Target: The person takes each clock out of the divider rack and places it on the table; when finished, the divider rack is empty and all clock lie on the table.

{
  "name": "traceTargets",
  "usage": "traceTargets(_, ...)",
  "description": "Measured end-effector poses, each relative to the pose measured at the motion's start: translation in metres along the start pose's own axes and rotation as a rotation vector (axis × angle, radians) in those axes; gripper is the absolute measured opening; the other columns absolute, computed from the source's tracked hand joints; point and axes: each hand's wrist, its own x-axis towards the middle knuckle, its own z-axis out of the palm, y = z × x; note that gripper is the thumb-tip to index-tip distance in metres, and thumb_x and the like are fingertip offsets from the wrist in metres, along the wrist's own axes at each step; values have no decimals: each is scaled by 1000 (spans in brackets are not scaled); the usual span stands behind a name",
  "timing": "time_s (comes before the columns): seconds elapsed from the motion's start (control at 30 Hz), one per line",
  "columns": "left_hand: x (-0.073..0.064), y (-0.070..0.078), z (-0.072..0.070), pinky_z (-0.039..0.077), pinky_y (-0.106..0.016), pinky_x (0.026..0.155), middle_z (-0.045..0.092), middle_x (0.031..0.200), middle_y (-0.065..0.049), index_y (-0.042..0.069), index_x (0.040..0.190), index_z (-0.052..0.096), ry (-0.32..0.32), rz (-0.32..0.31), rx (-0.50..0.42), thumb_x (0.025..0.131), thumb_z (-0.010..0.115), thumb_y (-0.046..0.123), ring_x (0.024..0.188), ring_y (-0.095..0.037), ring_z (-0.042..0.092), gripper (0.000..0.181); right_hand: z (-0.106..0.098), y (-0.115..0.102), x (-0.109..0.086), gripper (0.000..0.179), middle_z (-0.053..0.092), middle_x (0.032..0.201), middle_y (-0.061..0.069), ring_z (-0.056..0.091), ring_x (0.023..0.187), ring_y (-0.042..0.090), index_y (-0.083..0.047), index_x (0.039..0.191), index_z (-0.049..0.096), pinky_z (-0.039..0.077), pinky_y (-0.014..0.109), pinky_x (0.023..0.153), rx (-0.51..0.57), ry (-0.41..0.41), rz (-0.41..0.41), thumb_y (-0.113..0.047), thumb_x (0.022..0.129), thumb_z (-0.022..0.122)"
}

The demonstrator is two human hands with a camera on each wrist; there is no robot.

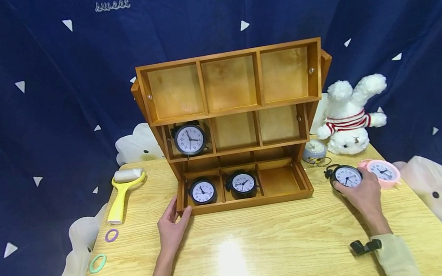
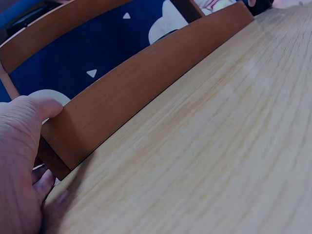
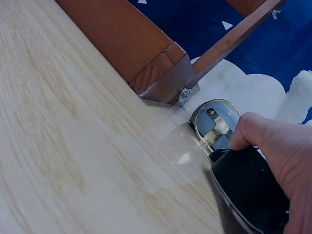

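Note:
A three-tier wooden shelf [image 1: 247, 203] stands on the table, divided into compartments. My left hand [image 1: 172, 226] grips its lower front left corner; the left wrist view shows the thumb [image 2: 48, 108] over the front board and fingers around the side. On the right, my right hand [image 1: 364, 193] holds a black alarm clock [image 1: 347, 176] by its sides, dial up, close over the table. One black clock [image 1: 190, 139] sits in the middle tier's left compartment. Two more, a left clock [image 1: 202, 191] and a centre clock [image 1: 243, 184], occupy the bottom tier.
Right of the shelf is a grey-blue alarm clock [image 1: 315, 150], with a pink clock [image 1: 384, 171] beside my right hand. A white plush toy [image 1: 347, 119] leans upside down behind them. At left lie a yellow-handled roller [image 1: 119, 201], a purple ring [image 1: 111, 230] and a green ring [image 1: 94, 269].

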Motion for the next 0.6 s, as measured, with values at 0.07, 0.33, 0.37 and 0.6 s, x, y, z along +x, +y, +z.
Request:
traceTargets(0.07,0,0,0,45,-47,112,55,147,-27,-7,146,54,-1,-3,2,92,80,8,138,-37,53,62,0,1,0,86,54,125,37,51,113,50,13,141,49,41,61,89,2,0,4,-25,75,90)
traceTargets(0.33,1,0,0,44,-46,113,54,148,-27,-7,147,54,-4,-20,-2,92,81,8,139,-37,52,62,-2,1,2,88,54,127,38,51,114,51,14,143,47,42,61,91,-4,-25,6,-27,78,89)
traceTargets(0.37,1,-1,0,44,-45,113,54,148,-27,-7,147,54,-4,-22,-4,92,80,8,139,-37,52,62,-3,0,2,90,53,129,39,50,115,52,15,145,46,42,62,92,-7,-35,3,-28,78,88)
traceTargets(0.6,1,0,0,44,-44,113,54,148,-26,-7,147,53,-6,-29,-7,93,80,8,140,-36,52,63,-15,-14,7,92,50,138,43,48,126,57,17,147,41,40,68,104,-18,-62,-52,-28,81,87)
